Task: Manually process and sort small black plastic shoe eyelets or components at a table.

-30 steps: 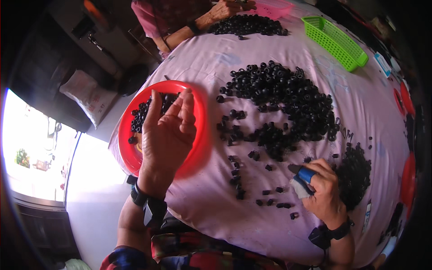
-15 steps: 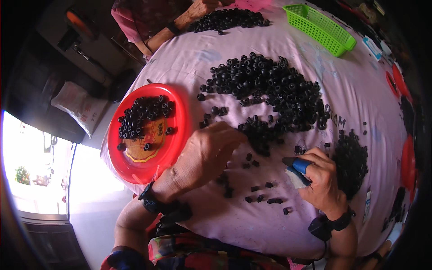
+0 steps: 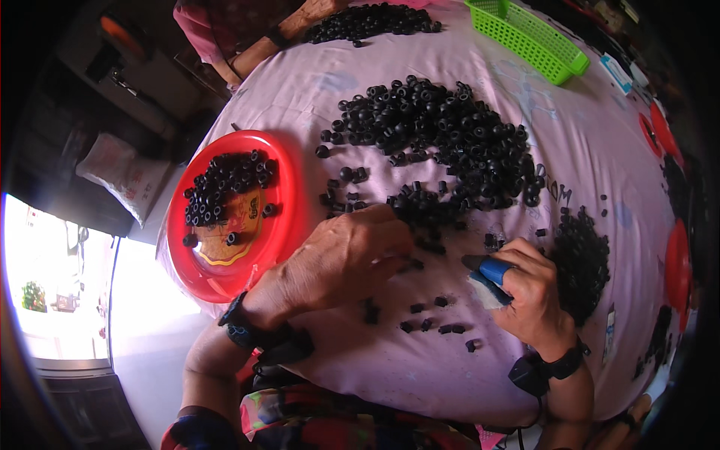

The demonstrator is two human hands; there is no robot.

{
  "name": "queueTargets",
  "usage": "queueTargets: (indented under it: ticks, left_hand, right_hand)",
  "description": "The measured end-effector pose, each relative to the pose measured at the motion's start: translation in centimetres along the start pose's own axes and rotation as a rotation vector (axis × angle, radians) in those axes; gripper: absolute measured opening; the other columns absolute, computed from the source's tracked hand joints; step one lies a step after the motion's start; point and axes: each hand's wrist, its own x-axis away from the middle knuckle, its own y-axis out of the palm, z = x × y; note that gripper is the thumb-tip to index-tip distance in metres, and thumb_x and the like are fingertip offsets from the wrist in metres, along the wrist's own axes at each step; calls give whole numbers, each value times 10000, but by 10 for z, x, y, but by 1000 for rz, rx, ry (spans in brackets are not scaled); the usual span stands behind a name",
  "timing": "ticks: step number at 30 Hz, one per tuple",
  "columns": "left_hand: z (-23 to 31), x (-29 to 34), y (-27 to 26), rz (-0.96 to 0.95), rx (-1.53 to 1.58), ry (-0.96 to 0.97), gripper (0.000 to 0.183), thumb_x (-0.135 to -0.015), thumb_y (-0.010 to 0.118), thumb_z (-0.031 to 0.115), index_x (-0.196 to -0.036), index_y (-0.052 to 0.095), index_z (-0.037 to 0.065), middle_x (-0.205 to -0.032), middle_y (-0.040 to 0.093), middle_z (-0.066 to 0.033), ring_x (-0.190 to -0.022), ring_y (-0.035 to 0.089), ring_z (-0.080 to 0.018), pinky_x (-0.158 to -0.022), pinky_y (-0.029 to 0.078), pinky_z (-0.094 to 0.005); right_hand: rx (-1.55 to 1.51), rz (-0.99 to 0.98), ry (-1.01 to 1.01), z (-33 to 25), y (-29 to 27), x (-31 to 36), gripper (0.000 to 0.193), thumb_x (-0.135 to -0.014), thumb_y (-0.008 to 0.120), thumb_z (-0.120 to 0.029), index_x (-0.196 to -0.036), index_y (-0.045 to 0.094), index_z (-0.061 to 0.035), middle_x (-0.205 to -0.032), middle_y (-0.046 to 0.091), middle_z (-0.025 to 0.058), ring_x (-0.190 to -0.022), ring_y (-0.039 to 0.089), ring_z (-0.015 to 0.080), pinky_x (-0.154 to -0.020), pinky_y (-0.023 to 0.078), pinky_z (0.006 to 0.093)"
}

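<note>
My left hand (image 3: 341,251) hangs over the near edge of a heap of small black rounded parts with holes (image 3: 442,135). Its fingers bend together, and their tips and anything between them are hidden. To the right, my right hand (image 3: 531,292) is closed in a grip, with a blue wrapping (image 3: 494,270) around a finger. A dark tip and a pale, whitish piece (image 3: 486,292) show at its fingers; I cannot make out what is held. Several small black pieces (image 3: 426,324) lie scattered on the cloth between my hands.
A red plate (image 3: 289,244) holding black parts stands left of my left hand. Beyond my right hand lies a pile of small black pieces (image 3: 583,259). A green basket (image 3: 529,41) sits at the far right. Across the table, another person's arm (image 3: 259,56) rests by another black heap (image 3: 371,22).
The view has shifted slightly, so the table's contents appear a little up and left. My left fingers have come lower and closer together. My right hand keeps its grip in nearly the same place.
</note>
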Motion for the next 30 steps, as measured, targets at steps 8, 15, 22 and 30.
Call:
queueTargets:
  ticks: [8,15,22,30]
  left_hand:
    - [5,-3,0,49,-104,-54,100,-880,667,80,-976,675,51,-857,683,-93,-772,695,-217,-673,560,-336]
    - [20,-4,-6,-101,-142,-97,116,-860,675,82,-972,654,61,-862,667,-92,-793,696,-247,-661,544,-371]
    - [25,-9,2,-39,-243,-116,144,-812,697,111,-922,619,60,-863,650,-108,-805,677,-297,-669,528,-416]
    - [14,-15,5,148,83,-88,111,-858,680,132,-912,651,39,-846,652,-66,-766,655,-179,-648,515,-336]
  right_hand:
    - [24,-16,-17,0,-1,3,287,-572,746,32,-858,718,22,-823,690,123,-803,660,277,-663,554,357]
    - [41,-24,-14,-3,-1,2,287,-569,745,34,-855,719,18,-834,693,117,-797,659,265,-657,555,350]
    - [35,-2,-44,-6,1,-1,233,-598,750,37,-827,714,19,-832,691,111,-784,653,253,-646,554,346]
    - [11,22,-30,-3,-1,4,185,-639,797,-28,-779,691,31,-860,699,133,-816,660,283,-657,559,363]
